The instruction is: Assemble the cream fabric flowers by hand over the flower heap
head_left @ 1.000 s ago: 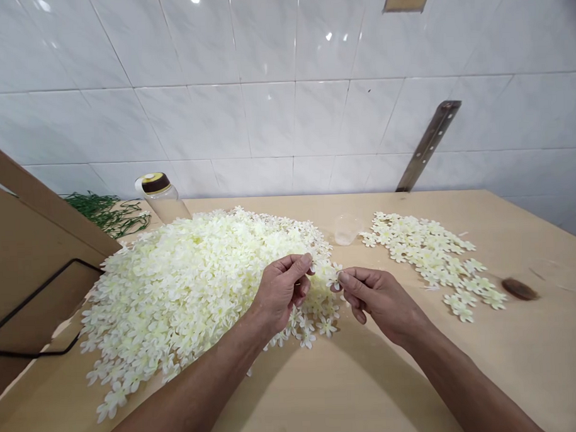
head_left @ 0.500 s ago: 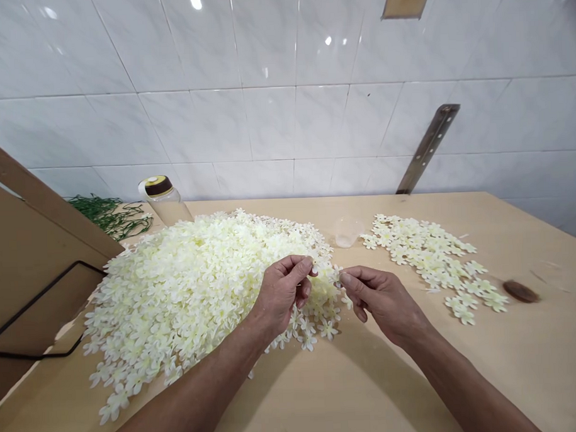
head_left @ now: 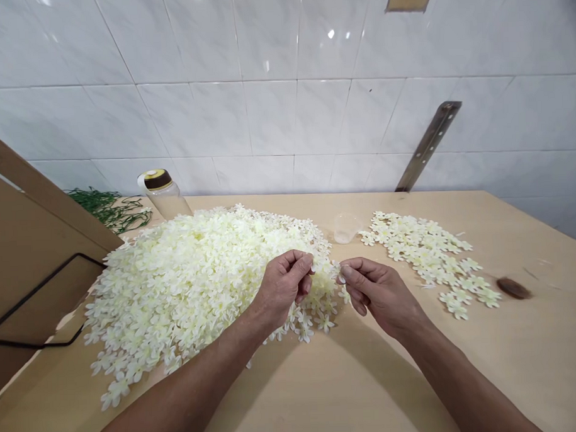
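Note:
A large heap of loose cream-white artificial flowers (head_left: 190, 276) covers the left and middle of the table. My left hand (head_left: 285, 285) is at the heap's right side, thumb and forefinger pinched together. A pale speck shows at those fingertips, but whether it is held or lies behind cannot be made out. Just to the right, my right hand (head_left: 378, 295) is closed in a pinch on a small white artificial flower (head_left: 340, 278), mostly hidden by the fingers. A narrow gap separates the two hands, both raised a little above the table.
Flat single flowers (head_left: 426, 249) lie spread at the right. Between the two groups stands a small clear plastic cup (head_left: 346, 229). A bottle (head_left: 167, 195), green stems (head_left: 108, 209) and a cardboard box (head_left: 38, 250) are at the left. A dark brown oval object (head_left: 514, 288) lies far right.
Both hands keep their pinches and stay close together, with only slight finger movement. The whole view has shifted slightly, so the scene sits a little higher.

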Tool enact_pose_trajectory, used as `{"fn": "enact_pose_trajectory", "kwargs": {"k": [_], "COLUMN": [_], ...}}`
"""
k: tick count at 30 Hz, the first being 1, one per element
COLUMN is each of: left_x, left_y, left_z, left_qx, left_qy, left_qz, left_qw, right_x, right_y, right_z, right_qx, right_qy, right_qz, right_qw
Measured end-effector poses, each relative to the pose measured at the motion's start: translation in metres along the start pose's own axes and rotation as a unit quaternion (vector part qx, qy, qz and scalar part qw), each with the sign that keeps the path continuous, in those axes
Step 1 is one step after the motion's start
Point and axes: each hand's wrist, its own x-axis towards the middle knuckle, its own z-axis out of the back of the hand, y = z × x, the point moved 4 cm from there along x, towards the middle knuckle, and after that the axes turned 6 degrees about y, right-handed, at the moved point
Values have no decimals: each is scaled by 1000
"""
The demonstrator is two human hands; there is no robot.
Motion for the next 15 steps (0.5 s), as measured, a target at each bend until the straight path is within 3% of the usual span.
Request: {"fn": "enact_pose_trajectory", "kwargs": {"k": [8, 15], "left_x": [-1, -4], "left_y": [-1, -2], "left_z": [-7, -4], "left_qx": [19, 18], "left_qy": [0, -16], "left_qz": [-5, -16], "left_qw": [1000, 1000], "right_x": [0, -1], "right_y": [6, 0], "right_z": [2, 1], "right_qx": [26, -37], "right_qy": [16, 25], "right_qz": [20, -7], "right_qw": [999, 999]}}
